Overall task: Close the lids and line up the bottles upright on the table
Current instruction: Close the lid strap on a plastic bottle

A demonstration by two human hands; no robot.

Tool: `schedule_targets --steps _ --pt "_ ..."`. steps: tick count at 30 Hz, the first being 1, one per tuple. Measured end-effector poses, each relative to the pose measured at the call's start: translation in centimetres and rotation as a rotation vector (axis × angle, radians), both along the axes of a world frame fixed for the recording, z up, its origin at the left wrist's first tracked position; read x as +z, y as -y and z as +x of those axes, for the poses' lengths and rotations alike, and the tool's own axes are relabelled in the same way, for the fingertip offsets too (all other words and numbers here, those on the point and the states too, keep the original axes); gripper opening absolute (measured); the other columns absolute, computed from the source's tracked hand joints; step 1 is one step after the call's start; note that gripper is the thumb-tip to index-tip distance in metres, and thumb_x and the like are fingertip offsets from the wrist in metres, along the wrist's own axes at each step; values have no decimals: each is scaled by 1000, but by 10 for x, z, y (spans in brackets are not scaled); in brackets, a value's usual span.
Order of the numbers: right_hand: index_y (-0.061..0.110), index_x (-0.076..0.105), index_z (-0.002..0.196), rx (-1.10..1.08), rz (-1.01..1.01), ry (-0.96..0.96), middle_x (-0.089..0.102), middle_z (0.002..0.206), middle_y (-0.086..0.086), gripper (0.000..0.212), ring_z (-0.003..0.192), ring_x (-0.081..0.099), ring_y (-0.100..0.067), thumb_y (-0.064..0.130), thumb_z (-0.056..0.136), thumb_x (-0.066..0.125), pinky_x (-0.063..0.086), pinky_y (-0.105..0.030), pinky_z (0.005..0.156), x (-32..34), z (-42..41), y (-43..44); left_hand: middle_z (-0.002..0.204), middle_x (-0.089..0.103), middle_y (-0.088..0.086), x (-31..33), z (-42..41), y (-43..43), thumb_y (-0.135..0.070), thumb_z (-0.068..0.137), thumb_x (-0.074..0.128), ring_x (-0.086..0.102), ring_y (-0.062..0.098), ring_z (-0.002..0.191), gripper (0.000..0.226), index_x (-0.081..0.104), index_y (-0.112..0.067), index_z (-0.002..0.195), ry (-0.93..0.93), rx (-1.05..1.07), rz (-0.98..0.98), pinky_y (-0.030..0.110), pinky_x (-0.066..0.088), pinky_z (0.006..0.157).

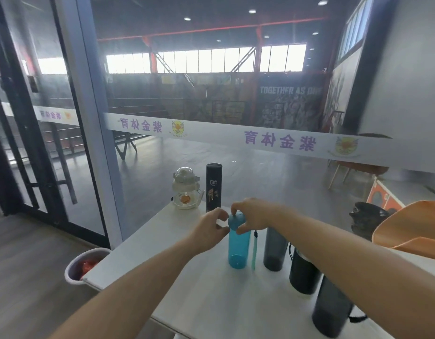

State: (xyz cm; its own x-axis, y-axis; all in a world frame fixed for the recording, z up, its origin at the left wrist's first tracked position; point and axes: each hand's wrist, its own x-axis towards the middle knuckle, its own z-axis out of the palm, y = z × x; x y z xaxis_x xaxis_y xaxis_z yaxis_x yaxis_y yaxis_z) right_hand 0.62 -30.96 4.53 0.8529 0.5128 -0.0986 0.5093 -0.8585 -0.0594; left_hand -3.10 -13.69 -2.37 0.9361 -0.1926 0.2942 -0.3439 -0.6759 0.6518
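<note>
A blue see-through bottle [238,250] stands upright on the white table [187,289]. My right hand [254,214] grips its blue lid from above, fingers curled over the top. My left hand [211,230] is at the bottle's neck on the left side, its fingers touching or nearly touching it. To the right stand three dark bottles in a row: a grey one [275,252], a black one [303,274] and a dark one [331,311] nearest me, partly hidden by my right forearm. At the far edge stand a tall black flask [213,187] and a round clear bottle [186,189].
A glass wall with a white banner runs just behind the table's far edge. A grey bin [84,265] with red contents sits on the floor at the table's left corner. An orange chair [414,226] and a dark object [365,221] are at the right.
</note>
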Motion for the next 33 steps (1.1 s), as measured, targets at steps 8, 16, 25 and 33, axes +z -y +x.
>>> schedule_targets --steps 8,16,25,33 --pt "22 55 123 -6 100 24 60 117 -7 50 93 56 -18 31 81 81 46 -21 78 -6 43 6 136 56 -2 -13 25 8 -17 93 67 63 13 104 51 49 -23 141 58 -10 15 12 51 80" --pt "23 55 121 -68 129 14 60 118 -6 48 96 57 -19 30 82 80 48 -21 81 -5 117 1 151 41 -6 -12 94 1 -17 98 58 48 17 131 59 35 -34 149 45 2 151 31 43 109" --pt "24 54 121 -96 146 -3 57 120 -6 46 100 58 -21 25 83 79 53 -26 85 -6 187 -9 155 30 -6 -18 166 -18 -12 100 50 35 25 138 65 22 -43 150 105 46 366 43 40 111" --pt "25 53 123 -123 150 -23 57 121 -6 47 102 58 -21 25 84 79 55 -29 87 -6 206 -8 146 43 -3 -25 195 -18 -15 100 48 49 21 123 63 22 -44 149 112 53 371 41 48 104"
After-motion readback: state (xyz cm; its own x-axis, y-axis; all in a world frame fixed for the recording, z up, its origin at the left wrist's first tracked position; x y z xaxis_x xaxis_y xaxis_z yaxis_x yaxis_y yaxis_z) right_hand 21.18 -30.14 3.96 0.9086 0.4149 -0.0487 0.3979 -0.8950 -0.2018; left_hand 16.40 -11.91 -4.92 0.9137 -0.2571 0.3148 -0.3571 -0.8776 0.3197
